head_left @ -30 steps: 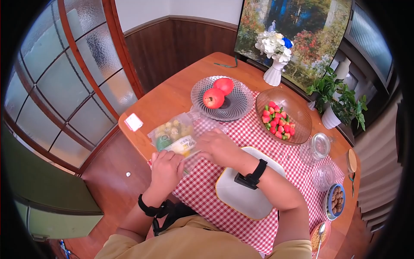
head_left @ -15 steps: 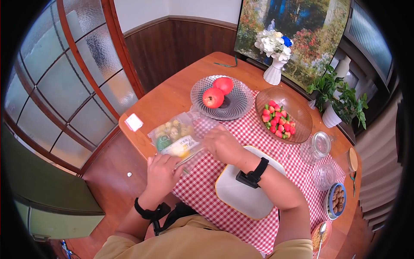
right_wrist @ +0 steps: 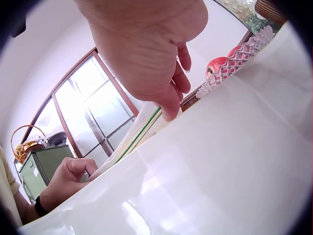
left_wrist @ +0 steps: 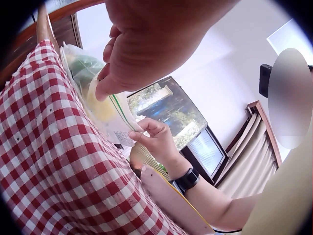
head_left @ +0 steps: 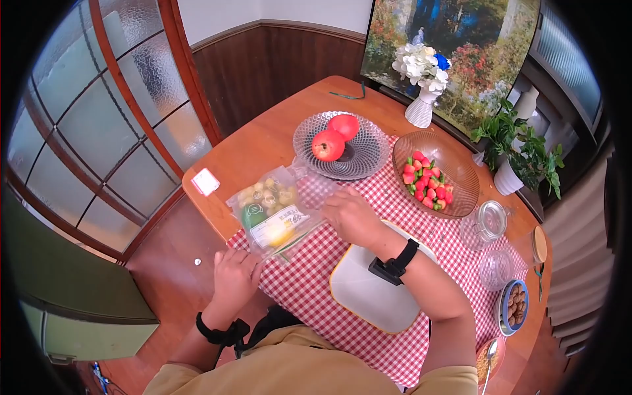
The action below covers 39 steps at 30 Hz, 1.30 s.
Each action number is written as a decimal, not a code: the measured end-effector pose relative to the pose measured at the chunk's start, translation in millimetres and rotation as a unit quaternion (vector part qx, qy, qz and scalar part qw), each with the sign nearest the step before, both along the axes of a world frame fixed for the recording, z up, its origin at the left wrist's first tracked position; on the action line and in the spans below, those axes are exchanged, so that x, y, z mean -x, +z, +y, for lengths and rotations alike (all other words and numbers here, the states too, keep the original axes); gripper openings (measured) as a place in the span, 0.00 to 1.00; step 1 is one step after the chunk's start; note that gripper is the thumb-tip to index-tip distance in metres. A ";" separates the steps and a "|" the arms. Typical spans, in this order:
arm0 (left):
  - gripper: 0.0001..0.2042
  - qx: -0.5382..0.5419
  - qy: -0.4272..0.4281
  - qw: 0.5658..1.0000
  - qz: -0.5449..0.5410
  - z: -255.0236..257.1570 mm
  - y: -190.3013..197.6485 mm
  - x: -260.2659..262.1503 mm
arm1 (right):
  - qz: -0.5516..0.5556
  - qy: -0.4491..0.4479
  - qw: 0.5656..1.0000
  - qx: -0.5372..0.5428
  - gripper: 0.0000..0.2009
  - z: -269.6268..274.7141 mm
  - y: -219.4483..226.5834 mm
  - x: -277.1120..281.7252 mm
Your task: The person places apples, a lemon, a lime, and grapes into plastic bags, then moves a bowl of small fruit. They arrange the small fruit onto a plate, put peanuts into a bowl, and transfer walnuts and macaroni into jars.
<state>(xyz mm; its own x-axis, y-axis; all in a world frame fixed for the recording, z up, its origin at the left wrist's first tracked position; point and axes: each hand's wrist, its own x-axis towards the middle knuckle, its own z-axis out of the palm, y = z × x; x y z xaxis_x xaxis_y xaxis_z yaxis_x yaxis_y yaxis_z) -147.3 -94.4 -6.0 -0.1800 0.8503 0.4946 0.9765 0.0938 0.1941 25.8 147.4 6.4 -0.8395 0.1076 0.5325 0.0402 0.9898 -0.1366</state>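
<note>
A clear zip bag with a white label lies on the table's left side, with yellowish-green round items and yellow and green ones inside. My left hand pinches the near-left corner of its zip edge. At the other end of that edge, my right hand pinches the right corner between thumb and fingers. The green zip strip stretches between both hands in the right wrist view. In the left wrist view, the left thumb lies against the bag close to the strip.
A white tray lies on the checked cloth below my right forearm. Behind the bag stands a glass plate with two red fruits. Farther right are a bowl of strawberries, glass jars and a dish of walnuts.
My hands have moved apart, the left toward the lower left and the right to the right. Between them the bag's zip edge is drawn out longer, and more of the label shows.
</note>
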 end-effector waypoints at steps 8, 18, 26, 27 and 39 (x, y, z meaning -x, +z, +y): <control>0.04 0.011 0.001 0.999 -0.035 2.3 -2.4 1.7 | -0.012 0.032 0.999 0.035 0.02 -1.3 0.5 1.4; 0.04 0.024 -0.008 0.996 -0.085 3.7 -0.6 6.5 | -0.068 0.034 0.997 0.006 0.05 -12.5 5.9 8.1; 0.05 -0.004 -0.002 0.998 -0.068 4.6 -2.4 7.6 | -0.036 0.028 0.999 0.008 0.04 -8.4 0.5 10.1; 0.05 0.001 0.000 0.998 -0.060 4.0 -2.8 7.6 | -0.036 0.028 0.999 0.009 0.04 -10.1 -1.2 9.5; 0.07 -0.014 -0.028 0.998 -0.052 8.0 -2.2 4.1 | -0.079 0.061 0.994 0.036 0.06 -18.1 1.3 15.1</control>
